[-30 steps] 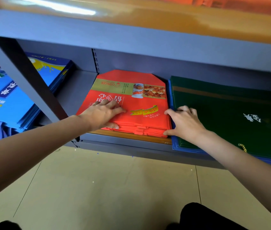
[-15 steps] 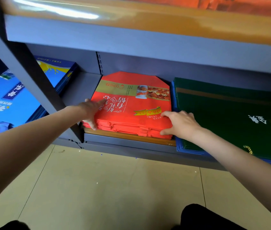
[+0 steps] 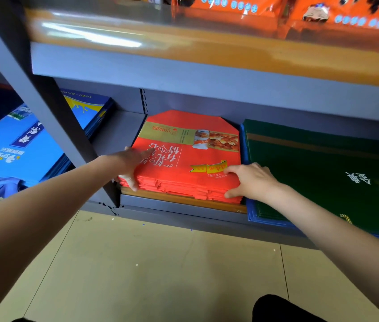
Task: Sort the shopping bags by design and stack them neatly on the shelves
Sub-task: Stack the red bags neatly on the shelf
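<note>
A stack of flat red shopping bags [image 3: 191,159] with a gold band and a food picture lies on the bottom shelf [image 3: 179,206]. My left hand [image 3: 132,166] lies against the stack's left front corner, fingers straight on the top bag and thumb down the side. My right hand [image 3: 251,180] holds the right front corner, with curled fingers on top and the thumb at the front edge. Right beside it lies a dark green bag stack [image 3: 323,173] on top of blue bags [image 3: 267,223].
A grey slanted shelf post [image 3: 51,122] stands left of the red stack. Beyond it lie blue bags [image 3: 21,145]. The upper shelf [image 3: 207,73] overhangs closely and carries orange packages [image 3: 230,5]. Tan floor tiles [image 3: 149,263] lie below.
My left hand slid from the top of the red stack to its left front corner. My right hand shifted from the stack's right side onto its front right corner. The view rose slightly.
</note>
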`<act>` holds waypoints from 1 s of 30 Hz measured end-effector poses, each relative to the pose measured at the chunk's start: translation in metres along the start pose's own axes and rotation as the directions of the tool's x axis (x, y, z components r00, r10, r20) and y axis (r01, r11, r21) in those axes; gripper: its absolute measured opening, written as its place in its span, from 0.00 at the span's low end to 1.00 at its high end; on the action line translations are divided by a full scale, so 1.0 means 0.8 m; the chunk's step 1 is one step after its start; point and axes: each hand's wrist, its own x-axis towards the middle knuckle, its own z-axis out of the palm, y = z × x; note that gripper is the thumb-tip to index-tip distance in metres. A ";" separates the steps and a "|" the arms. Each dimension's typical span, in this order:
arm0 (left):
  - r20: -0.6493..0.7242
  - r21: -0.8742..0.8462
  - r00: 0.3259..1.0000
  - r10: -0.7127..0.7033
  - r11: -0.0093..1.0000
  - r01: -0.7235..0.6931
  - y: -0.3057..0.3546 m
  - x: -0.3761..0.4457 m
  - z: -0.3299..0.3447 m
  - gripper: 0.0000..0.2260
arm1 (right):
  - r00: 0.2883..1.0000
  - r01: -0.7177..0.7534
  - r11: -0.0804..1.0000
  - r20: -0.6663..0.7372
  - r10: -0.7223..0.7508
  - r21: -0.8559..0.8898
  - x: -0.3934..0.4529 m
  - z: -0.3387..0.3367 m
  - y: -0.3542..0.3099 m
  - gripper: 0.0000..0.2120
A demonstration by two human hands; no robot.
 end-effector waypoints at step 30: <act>-0.538 0.481 0.701 0.468 0.853 -0.201 0.021 -0.073 0.105 0.44 | 0.941 0.252 0.950 -0.275 -0.195 0.187 -0.005 0.015 -0.009 0.15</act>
